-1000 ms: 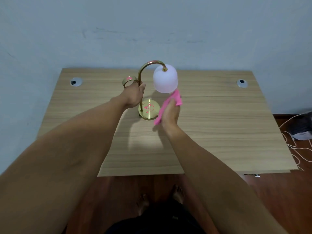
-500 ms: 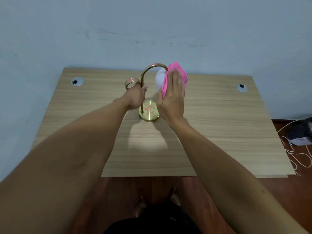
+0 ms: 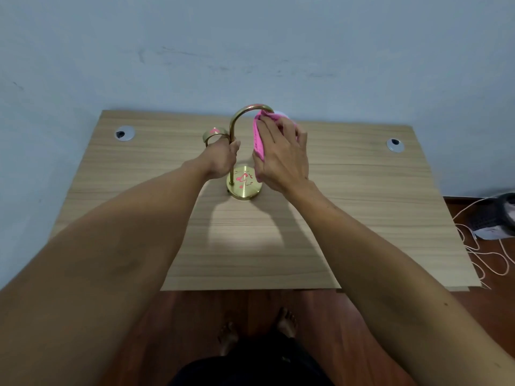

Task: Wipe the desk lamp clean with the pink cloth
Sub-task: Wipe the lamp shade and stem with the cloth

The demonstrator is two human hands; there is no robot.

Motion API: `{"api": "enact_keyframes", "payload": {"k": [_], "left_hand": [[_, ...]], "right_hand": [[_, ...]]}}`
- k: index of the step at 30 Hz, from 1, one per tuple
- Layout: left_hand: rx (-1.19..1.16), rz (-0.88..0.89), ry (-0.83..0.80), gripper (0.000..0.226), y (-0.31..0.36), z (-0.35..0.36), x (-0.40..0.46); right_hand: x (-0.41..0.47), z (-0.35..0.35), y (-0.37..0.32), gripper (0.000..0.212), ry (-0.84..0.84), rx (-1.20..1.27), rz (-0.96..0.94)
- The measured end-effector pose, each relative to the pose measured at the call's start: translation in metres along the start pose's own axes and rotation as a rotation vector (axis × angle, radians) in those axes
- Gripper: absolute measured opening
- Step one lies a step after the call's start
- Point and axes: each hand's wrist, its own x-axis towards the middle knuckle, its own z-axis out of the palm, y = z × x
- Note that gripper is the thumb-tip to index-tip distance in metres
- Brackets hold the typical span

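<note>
At mid-tabletop (image 3: 348, 190), the left hand (image 3: 220, 160) grips the desk lamp (image 3: 237, 118) stem while the right hand (image 3: 281, 154), fingers spread, presses the pink cloth (image 3: 258, 140) over its shade. Wiping underway; neck and base likely next.

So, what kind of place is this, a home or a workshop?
Probably a plain room in a home: a wooden desk with cable holes against a bare painted wall, a reddish wood floor, and cords loose on it.

Lamp shade (image 3: 283, 115) mostly behind pink cloth (image 3: 258, 137)
</note>
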Motion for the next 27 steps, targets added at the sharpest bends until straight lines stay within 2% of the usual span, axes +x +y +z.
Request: {"api": "enact_keyframes", "payload": {"k": [5,8,11,15,17,20,22,23,25,27], "left_hand": [[0.051,-0.019,0.004,0.043,0.003,-0.001,-0.002],[0.072,-0.007,0.016,0.043,0.003,-0.003,-0.002],[0.098,-0.013,0.000,0.042,0.003,-0.003,-0.002],[0.105,-0.009,0.039,0.042,0.003,-0.002,-0.002],[0.098,-0.019,0.057,0.042,0.004,-0.001,-0.001],[0.070,-0.026,0.002,0.039,0.003,0.000,-0.002],[0.067,-0.035,0.026,0.041,0.003,-0.001,-0.002],[0.069,-0.039,0.031,0.042,0.004,-0.001,-0.002],[0.064,-0.039,-0.003,0.043,0.004,0.000,-0.002],[0.074,-0.034,0.008,0.042,0.003,0.001,-0.002]], "right_hand": [[-0.005,-0.003,0.006,0.058,0.063,0.001,-0.026],[0.014,-0.003,-0.004,0.051,0.007,-0.017,-0.030],[0.010,0.000,0.003,0.058,0.002,0.003,-0.039],[-0.019,0.004,0.027,0.062,0.122,0.068,-0.029],[-0.024,0.005,0.037,0.058,0.101,0.213,0.159],[-0.011,0.000,0.049,0.052,0.035,0.838,0.669],[0.006,-0.011,0.046,0.044,0.048,1.116,0.832],[0.014,-0.016,0.039,0.042,0.022,1.179,0.825],[0.024,-0.021,0.026,0.042,-0.049,1.186,0.696],[0.024,-0.011,0.016,0.047,-0.044,1.004,0.544]]}}
